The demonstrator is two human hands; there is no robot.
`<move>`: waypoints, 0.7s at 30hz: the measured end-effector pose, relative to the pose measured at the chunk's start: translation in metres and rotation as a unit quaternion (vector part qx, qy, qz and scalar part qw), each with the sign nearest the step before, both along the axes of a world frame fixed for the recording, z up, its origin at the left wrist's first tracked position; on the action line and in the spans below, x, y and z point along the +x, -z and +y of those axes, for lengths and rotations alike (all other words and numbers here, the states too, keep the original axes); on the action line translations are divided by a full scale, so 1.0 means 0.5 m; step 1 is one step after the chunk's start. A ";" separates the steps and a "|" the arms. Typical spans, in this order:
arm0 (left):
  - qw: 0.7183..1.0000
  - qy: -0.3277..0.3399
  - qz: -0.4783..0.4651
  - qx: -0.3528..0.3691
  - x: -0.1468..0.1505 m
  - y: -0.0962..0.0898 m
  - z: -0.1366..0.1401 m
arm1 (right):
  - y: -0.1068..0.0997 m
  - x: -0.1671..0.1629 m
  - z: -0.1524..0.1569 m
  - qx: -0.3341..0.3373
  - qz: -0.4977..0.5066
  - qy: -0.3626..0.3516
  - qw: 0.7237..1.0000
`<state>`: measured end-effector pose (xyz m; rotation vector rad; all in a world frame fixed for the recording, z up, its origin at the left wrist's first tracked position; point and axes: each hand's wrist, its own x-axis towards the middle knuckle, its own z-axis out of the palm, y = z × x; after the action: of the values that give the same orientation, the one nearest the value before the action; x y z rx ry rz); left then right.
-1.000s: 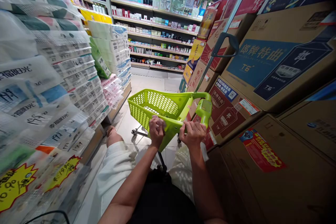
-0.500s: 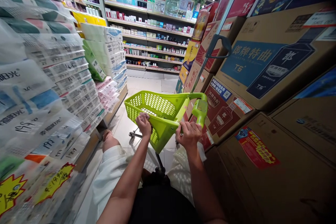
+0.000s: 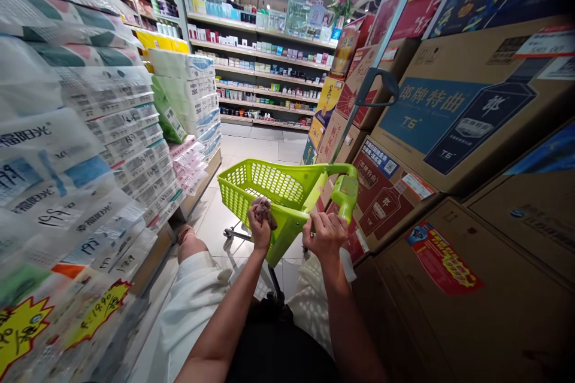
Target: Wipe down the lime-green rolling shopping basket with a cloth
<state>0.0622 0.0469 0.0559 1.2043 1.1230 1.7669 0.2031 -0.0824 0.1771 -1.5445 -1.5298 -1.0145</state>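
A bright green plastic shopping cart (image 3: 287,239) stands right in front of me, its perforated basket showing no goods inside. My left hand (image 3: 260,228) is closed round a crumpled brownish-grey cloth (image 3: 262,208), in front of the basket's near side. With its fingers curled over the near edge by the handle, my right hand (image 3: 327,233) grips the cart. The cart's green handle (image 3: 345,191) curves up just beyond that hand. A long metal pole with a dark grey grip (image 3: 375,87) rises behind the handle, leaning against the boxes.
Stacked tissue packs (image 3: 130,131) line the left side on a low wooden platform (image 3: 197,182). Large cardboard boxes (image 3: 417,108) are piled close on the right. Ahead, pale floor tiles (image 3: 260,140) lead to shelves of small goods (image 3: 269,63).
My left hand has moved right and slightly down along the cart's near side, and the cloth in it shows more. My right hand keeps its hold. The view has tilted up slightly.
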 end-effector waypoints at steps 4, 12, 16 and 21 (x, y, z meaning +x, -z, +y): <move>0.997 -0.008 0.068 0.048 0.012 0.018 -0.020 | 0.001 0.002 -0.004 0.000 0.012 0.001 1.000; 0.994 -0.035 0.101 0.021 -0.001 0.130 -0.055 | -0.002 0.003 -0.005 0.016 0.008 -0.004 1.000; 0.984 -0.007 0.132 0.119 0.044 0.089 -0.069 | -0.005 0.000 -0.008 0.008 0.006 -0.006 1.000; 0.983 0.014 0.154 0.095 0.037 0.134 -0.093 | -0.009 0.006 -0.013 -0.007 0.010 0.000 1.000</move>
<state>0.0805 0.0004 -0.0114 1.6449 1.1200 1.7373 0.2063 -0.0887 0.1814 -1.5603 -1.5260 -0.9886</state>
